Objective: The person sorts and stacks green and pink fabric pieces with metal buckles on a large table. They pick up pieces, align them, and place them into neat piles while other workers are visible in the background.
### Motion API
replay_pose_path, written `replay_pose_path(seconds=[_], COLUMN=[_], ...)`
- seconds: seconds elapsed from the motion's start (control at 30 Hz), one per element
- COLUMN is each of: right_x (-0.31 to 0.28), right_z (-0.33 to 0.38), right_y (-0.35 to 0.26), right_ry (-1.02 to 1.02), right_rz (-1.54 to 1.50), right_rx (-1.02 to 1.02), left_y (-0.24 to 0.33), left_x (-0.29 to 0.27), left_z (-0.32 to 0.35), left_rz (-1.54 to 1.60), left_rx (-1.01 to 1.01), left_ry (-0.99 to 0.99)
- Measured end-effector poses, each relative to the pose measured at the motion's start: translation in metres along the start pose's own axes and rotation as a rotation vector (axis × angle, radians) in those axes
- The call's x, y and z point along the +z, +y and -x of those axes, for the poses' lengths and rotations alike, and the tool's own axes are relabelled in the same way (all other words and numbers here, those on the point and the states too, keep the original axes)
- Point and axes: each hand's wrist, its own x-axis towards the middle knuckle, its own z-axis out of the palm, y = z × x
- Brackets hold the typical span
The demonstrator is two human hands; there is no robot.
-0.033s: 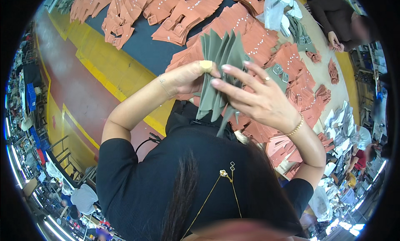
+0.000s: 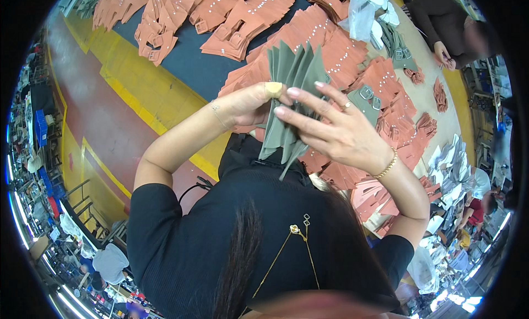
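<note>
A fanned bundle of thin grey-green cut pieces (image 2: 296,65), leather-like, stands upright in front of my chest. My left hand (image 2: 250,105) is closed around its left side, with a yellow patch on the thumb. Against the bundle's right side rest the fingertips of my right hand (image 2: 350,133), its fingers stretched out and apart; its thumb is hidden. One narrow grey-green piece (image 2: 292,158) hangs loose below the others. Beyond my right fingers lies a grey-green piece with two metal buckles (image 2: 369,97).
Overlapping orange pieces (image 2: 322,38) with small white dots cover much of the table (image 2: 190,65). Clear plastic wrapping (image 2: 361,16) lies at the far side. At the upper right another person (image 2: 441,24) works by the table. A yellow and red floor (image 2: 132,71) runs along the left.
My right hand has shifted slightly left across the bundle. The loose lower piece has swung left, and the bundle's upper edges have tipped a little to the right.
</note>
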Motion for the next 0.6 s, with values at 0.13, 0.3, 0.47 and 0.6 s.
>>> replay_pose_path(seconds=[0.13,0.3,0.47,0.6], right_x=[0.008,0.004,-0.013,-0.023], right_z=[0.009,0.035,0.077,0.131], right_y=[0.0,0.001,0.017,0.062], right_ry=[0.037,0.128,0.11,0.384], right_rz=[0.051,0.089,-0.096,-0.272], right_rx=[-0.069,-0.036,0.228,0.839], left_y=[-0.005,0.002,0.017,0.032], left_x=[-0.001,0.008,0.019,0.017], left_z=[-0.002,-0.014,-0.037,-0.062], left_rz=[0.168,0.215,0.21,0.138], left_rx=[0.008,-0.077,-0.037,0.024], left_ry=[-0.168,-0.118,-0.106,0.049])
